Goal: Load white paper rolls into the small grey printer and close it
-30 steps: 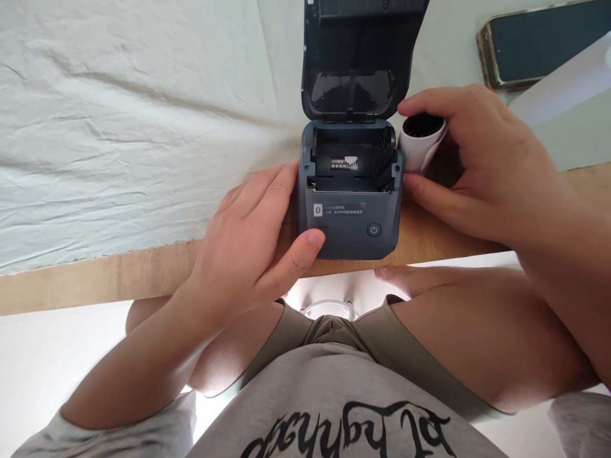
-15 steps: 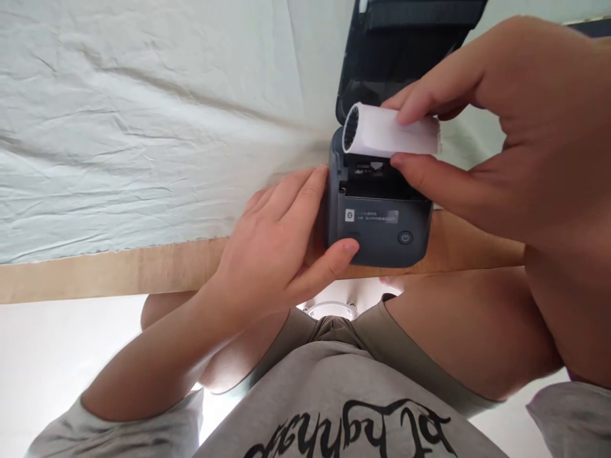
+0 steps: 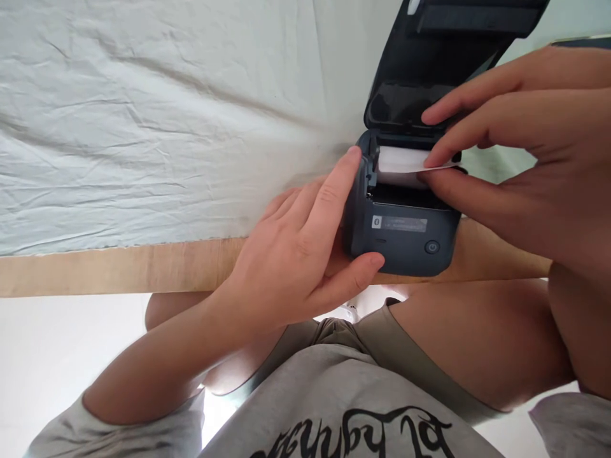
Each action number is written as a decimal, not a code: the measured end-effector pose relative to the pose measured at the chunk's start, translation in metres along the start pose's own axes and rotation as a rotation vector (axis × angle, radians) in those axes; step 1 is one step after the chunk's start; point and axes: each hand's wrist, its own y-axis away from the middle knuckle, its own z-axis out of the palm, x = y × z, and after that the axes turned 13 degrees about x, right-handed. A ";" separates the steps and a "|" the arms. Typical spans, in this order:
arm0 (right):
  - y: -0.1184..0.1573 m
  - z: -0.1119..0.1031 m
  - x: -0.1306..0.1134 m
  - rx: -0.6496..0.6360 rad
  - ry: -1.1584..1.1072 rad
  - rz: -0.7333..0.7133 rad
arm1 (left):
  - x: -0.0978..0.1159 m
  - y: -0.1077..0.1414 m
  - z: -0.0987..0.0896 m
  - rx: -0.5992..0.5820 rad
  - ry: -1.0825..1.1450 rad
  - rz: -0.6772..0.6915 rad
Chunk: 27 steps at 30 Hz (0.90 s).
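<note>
A dark grey label printer (image 3: 405,256) with a power button and a Bluetooth sticker stands at the table's front edge. Its black lid (image 3: 429,76) is swung up and back. Inside the compartment lies a white paper roll (image 3: 400,160). My left hand (image 3: 296,257) steadies the printer's left side, index finger at the upper corner and thumb on the front edge. With thumb and forefinger, my right hand (image 3: 534,149) pinches the loose edge of the paper at the roll's right part. Its other fingers reach over toward the lid, and they partly cover the printer's right side.
A pale wrinkled cloth (image 3: 167,140) covers the table, leaving a strip of wooden edge (image 3: 119,267) bare at the front. My legs and lap are just below that edge. Part of a dark flat object (image 3: 585,42) shows at the upper right.
The paper roll has gone down from above the printer into its compartment. My right hand now pinches the paper's edge instead of the whole roll. Printer and left hand appear farther right.
</note>
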 end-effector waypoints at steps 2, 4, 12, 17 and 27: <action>-0.002 -0.001 -0.006 -0.002 0.009 -0.039 | 0.000 0.000 0.001 0.012 0.016 0.010; -0.003 -0.003 -0.010 0.002 -0.029 -0.020 | -0.001 0.000 0.002 0.026 0.011 0.021; 0.008 -0.011 -0.006 -0.087 -0.234 -0.089 | -0.003 0.000 0.002 0.010 -0.092 0.065; 0.011 -0.009 0.010 0.196 -0.205 0.184 | -0.007 -0.002 0.002 0.036 -0.062 0.130; 0.010 0.006 0.024 0.196 -0.337 0.141 | -0.002 0.003 0.005 0.025 -0.110 0.119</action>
